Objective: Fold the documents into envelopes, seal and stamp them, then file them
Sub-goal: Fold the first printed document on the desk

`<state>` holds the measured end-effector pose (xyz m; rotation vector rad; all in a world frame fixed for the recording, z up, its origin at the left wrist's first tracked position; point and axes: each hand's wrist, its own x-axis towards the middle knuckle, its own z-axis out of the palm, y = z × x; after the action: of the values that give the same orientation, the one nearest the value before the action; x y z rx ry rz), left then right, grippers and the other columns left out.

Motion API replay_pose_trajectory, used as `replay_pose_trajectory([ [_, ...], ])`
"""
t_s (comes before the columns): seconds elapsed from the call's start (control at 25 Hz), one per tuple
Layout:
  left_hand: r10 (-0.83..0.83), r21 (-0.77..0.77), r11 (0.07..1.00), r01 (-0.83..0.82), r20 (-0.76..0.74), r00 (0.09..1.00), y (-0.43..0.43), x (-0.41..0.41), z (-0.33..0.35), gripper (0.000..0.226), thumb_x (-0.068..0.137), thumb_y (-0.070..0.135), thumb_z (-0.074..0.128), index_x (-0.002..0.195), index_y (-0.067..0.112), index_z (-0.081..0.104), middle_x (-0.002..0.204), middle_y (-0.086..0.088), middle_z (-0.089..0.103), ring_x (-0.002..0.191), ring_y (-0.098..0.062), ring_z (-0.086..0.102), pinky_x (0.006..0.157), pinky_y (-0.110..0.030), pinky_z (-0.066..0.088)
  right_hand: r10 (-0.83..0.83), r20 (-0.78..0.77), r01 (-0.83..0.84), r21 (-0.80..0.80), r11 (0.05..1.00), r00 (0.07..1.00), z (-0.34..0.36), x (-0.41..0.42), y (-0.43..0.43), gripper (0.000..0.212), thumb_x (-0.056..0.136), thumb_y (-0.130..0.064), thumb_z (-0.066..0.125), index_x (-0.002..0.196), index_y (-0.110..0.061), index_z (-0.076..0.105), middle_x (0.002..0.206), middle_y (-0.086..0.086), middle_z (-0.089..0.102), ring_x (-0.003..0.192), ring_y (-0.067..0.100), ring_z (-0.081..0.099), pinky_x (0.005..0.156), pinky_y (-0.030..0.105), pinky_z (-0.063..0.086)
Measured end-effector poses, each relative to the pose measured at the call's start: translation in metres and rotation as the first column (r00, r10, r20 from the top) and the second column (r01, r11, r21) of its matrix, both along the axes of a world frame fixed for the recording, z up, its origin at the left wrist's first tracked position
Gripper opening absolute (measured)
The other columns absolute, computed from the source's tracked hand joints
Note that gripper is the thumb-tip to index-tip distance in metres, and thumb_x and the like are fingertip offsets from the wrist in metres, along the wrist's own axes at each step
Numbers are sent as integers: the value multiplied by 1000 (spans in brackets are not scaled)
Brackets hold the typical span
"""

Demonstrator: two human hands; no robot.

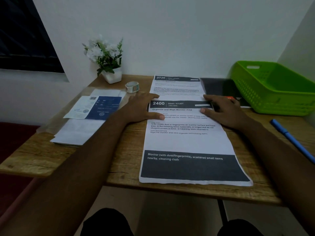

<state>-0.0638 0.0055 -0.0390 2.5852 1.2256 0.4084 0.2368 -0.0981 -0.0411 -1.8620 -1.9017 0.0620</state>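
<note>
Okay, the table (122, 160) is wooden. The document headed 2400 (185, 142) lies flat and unfolded, running from the near edge toward the middle. Its top end overlaps the document headed 2720 (175, 86), which lies toward the far edge.

The left hand (143, 108) is flat with fingers straight, palm down on the top left corner of the 2400 sheet, and grips nothing. The right hand (225, 109) does the same on the top right corner, fingers spread wide, fingertips on the dark header band.

The green basket (272, 99) sits at the far right corner. Only its own perforated walls show inside, and I cannot tell about its floor from this angle. The black folder (218, 87) lies between the basket and the 2720 sheet, touching the sheet's right side.

The white pot (113, 76) is at the far edge toward the left and holds a plant with white flowers (104, 51). The small roll (132, 86) is just beside the pot, though tape or stamps is unclear.

A stack of white envelopes (76, 133) lies at the left edge, with a blue and white printed piece (97, 108) on top. The blue pen (293, 138) lies along the right edge.
</note>
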Motion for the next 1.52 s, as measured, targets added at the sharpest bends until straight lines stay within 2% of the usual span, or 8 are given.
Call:
replay_pose_trajectory([
  [0.32,-37,-7,999,38,76,996,-6,0,2,105,53,84,51,139,25,38,141,1,46,128,-17,41,108,-49,29,-21,126,13,62,998,992,0,-3,-3,61,80,-67,44,131,-35,50,137,-8,54,131,12,41,112,54,10],
  [0.52,-31,-5,999,32,150,988,-11,-1,4,102,56,74,65,140,25,35,136,1,51,124,-17,44,108,-49,29,-8,124,-12,157,987,992,5,-9,-7,59,83,-58,60,135,-32,47,123,-5,63,124,16,47,109,48,16],
  [0.76,-40,-30,998,55,373,927,-17,-1,12,100,59,43,84,141,24,31,125,9,49,105,-3,47,80,-5,35,-9,21,4,237,972,1000,10,-9,-9,61,74,-51,73,128,-36,52,115,-6,66,105,11,57,99,41,24],
  [0.84,-52,-43,996,77,418,907,-17,-2,11,99,59,38,86,141,23,31,122,11,51,98,0,49,71,1,36,-27,12,24,233,972,1000,11,-8,-11,61,71,-53,74,126,-38,53,113,-7,67,101,11,58,96,40,25],
  [1.0,-1,-104,993,50,424,905,-17,-2,8,98,61,29,86,142,22,30,96,8,54,75,-1,50,62,-1,38,-27,-21,31,219,975,999,13,-5,-13,58,67,-56,74,121,-39,58,109,-9,69,99,9,59,94,38,26],
  [1.16,35,-177,982,68,522,852,-18,-3,8,96,59,16,88,138,24,35,95,-7,66,63,1,51,59,-11,45,-10,-58,21,199,980,998,10,-4,-14,54,67,-51,77,117,-37,62,109,-6,70,101,12,59,100,39,26],
  [1.32,33,-155,987,47,477,878,-20,-3,11,61,65,11,84,120,15,59,94,2,67,68,-5,55,57,-7,43,94,-247,-54,163,985,964,10,-4,-17,53,62,-48,80,112,-32,68,110,-12,68,101,11,64,100,48,44],
  [1.52,-22,-98,993,68,412,911,-22,-4,14,19,72,3,77,89,9,72,88,-2,68,73,4,58,61,-3,41,220,-381,-210,68,975,898,15,-4,-22,32,70,-13,84,96,-28,74,93,-19,73,85,-3,67,78,17,50],
])
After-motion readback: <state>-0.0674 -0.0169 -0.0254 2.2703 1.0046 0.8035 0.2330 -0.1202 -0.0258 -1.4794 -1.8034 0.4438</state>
